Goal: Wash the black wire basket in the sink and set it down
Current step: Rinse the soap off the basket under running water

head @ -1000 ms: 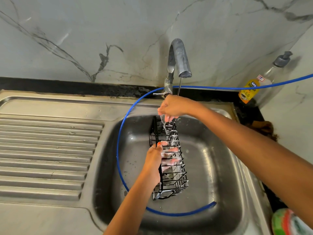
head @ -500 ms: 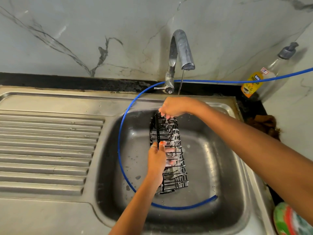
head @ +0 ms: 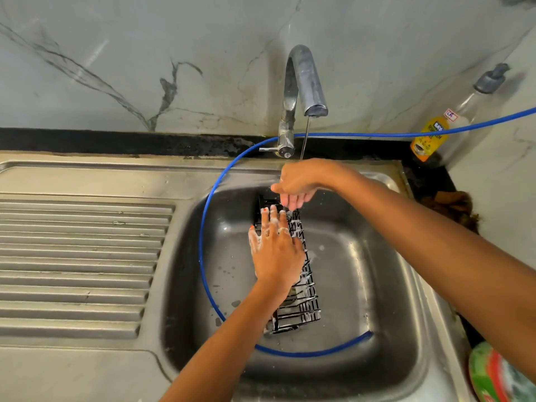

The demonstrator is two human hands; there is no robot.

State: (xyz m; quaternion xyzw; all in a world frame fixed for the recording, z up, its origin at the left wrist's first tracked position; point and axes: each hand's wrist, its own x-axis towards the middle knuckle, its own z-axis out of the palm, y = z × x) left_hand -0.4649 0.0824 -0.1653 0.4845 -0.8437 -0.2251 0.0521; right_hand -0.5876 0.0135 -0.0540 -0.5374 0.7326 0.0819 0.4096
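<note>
The left hand [head: 275,250] lies flat on the black wire basket [head: 293,271], fingers straight and spread, soapy, pressing on the wires rather than closing round them. The fingertips reach toward the tap-side end of the basket. The right hand [head: 295,184] hangs over that same end, fingers pointing down at the top wires; whether they pinch a wire or only touch it I cannot tell, since the fingertips are partly lost behind the left hand's.

The basket sits inside the sink [head: 391,285], standing in the basin with its long axis running from the tap [head: 301,82] toward the person. Its far end lies directly below the spout, where a thin stream of water falls; its near end rests lower in the basin, away from the tap. A blue hose [head: 208,221] curves round the basket on the side away from the right arm and passes the near end.

Judging from this, washing is mid-way: suds cling to the wires. The left hand covers the basket's middle, so it is the nearer one for rubbing along the length, while the right steadies the tap end.
</note>
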